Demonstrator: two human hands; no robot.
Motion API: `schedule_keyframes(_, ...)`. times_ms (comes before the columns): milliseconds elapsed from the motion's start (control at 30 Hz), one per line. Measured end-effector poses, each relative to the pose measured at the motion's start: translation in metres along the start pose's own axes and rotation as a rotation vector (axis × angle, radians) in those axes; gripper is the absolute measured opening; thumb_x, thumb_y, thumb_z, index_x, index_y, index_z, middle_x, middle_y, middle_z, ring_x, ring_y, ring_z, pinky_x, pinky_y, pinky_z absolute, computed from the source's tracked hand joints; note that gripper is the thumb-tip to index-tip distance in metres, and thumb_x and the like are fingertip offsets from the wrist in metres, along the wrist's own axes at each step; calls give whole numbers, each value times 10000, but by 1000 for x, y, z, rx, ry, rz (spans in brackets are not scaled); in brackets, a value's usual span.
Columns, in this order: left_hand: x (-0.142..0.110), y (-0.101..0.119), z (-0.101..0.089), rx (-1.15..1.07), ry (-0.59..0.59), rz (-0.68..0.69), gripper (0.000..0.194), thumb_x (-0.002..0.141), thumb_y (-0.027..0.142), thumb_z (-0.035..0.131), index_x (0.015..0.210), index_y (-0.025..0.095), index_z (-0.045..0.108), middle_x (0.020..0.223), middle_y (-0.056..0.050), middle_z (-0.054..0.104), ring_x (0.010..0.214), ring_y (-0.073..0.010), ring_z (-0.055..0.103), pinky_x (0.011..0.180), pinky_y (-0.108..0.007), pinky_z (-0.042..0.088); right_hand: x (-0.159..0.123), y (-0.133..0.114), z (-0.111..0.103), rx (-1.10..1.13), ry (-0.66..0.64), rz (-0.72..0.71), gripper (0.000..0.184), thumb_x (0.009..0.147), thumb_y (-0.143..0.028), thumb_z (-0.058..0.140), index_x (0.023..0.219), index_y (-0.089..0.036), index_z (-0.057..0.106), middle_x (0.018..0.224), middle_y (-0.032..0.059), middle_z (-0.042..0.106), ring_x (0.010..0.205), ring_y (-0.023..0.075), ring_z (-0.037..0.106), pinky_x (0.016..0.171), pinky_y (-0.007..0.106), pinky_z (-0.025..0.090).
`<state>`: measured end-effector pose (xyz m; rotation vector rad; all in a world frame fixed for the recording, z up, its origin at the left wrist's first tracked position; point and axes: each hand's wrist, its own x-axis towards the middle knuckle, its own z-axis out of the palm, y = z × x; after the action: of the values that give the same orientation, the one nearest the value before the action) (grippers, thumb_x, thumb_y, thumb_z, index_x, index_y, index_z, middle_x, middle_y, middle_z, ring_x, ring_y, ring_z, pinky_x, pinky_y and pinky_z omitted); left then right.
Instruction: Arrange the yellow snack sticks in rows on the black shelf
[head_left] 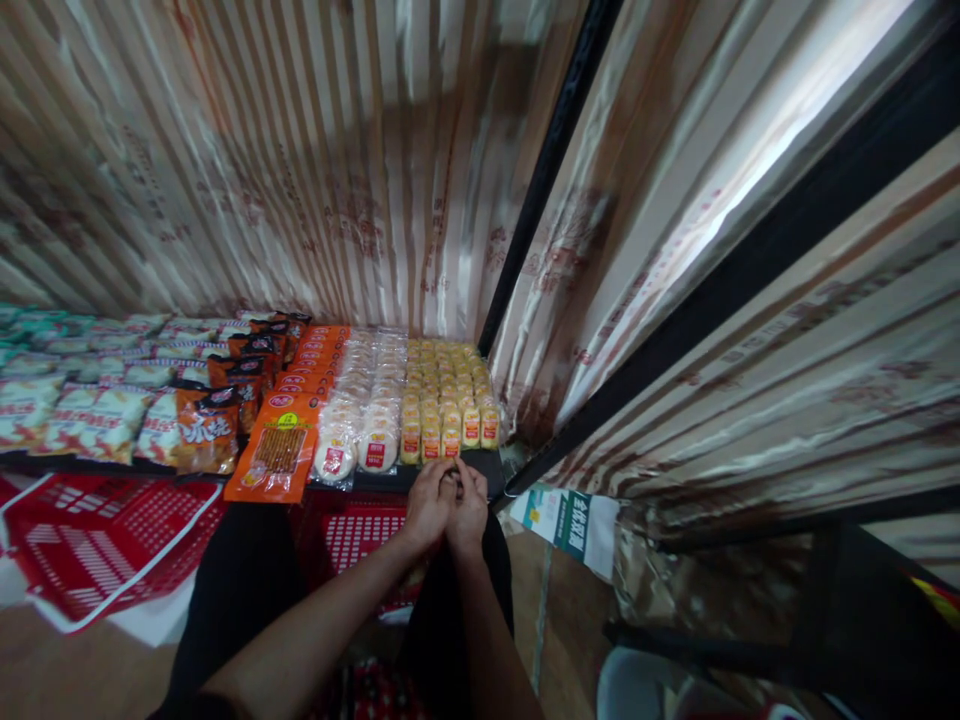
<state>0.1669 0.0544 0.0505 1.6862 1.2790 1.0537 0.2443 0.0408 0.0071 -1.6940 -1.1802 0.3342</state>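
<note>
My left hand (427,503) and my right hand (469,508) are pressed together at the front edge of a low shelf, fingers curled inward around something small I cannot make out. Just beyond the fingertips stand rows of small yellow snack packs (448,395). Left of those lie rows of round white cakes in clear wrap (367,400), then orange packets of brown sticks (281,450).
Bags of snacks (97,415) fill the shelf's left part. A red plastic basket (97,550) sits lower left, another red basket (360,535) under my hands. Striped shiny curtain covers the wall; a black post (547,170) rises behind the shelf. A white-green carton (574,520) lies right.
</note>
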Motion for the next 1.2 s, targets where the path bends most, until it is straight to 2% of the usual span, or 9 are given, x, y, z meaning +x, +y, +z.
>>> schedule_keyframes(200,-9,-5,-4,54,9,-7,265,823,161,404,962,167,630,972,-64,631,938,-161,575,892,-313,460,-5,-7,0,20,13,35,365,783,-231,429,1081,-176,631,1027,103,527,846,174,602,752,317,523)
schedule_keyframes(400,-21,-9,-15,66,-3,-24,233,817,160,414,869,175,640,903,-47,641,881,-147,588,847,-279,462,-17,-12,2,3,40,1,302,759,-212,434,987,-157,625,1054,123,504,933,193,559,776,326,511)
schedule_keyframes(567,-30,-11,-29,130,-154,-136,274,858,197,380,869,180,653,888,-35,673,852,-138,600,812,-247,449,-32,-24,4,-45,71,-2,254,752,-204,413,868,-156,634,1069,130,500,991,204,531,796,327,480)
schedule_keyframes(733,-38,-32,-38,227,-311,-261,295,882,254,385,923,166,663,946,-56,691,861,-151,607,767,-234,436,-57,-25,15,-68,72,14,225,764,-222,401,772,-182,622,907,84,562,912,189,546,811,310,452)
schedule_keyframes(800,-41,-45,-41,263,-352,-312,297,879,260,392,908,156,669,927,-66,696,847,-162,610,752,-241,435,-65,-20,21,-117,-2,46,243,776,-227,385,773,-182,624,876,79,585,887,188,555,816,310,449)
schedule_keyframes(900,-46,-66,-45,297,-413,-371,304,873,259,397,861,141,677,900,-78,699,823,-172,614,735,-249,438,-72,-8,30,-288,-253,96,310,800,-192,338,854,-163,642,897,92,629,876,187,575,823,308,443)
schedule_keyframes(1000,-50,-86,-49,319,-444,-413,337,884,264,370,851,139,682,926,-97,697,856,-187,618,756,-265,440,-76,4,39,-397,-478,104,323,807,-161,344,833,-158,666,855,93,667,830,181,602,773,284,447)
schedule_keyframes(1200,-59,-117,-50,323,-499,-504,276,839,225,424,831,179,697,937,-89,701,921,-210,628,801,-285,450,-83,24,59,-463,-648,119,204,722,-104,510,745,-163,704,712,81,699,686,183,646,632,255,446)
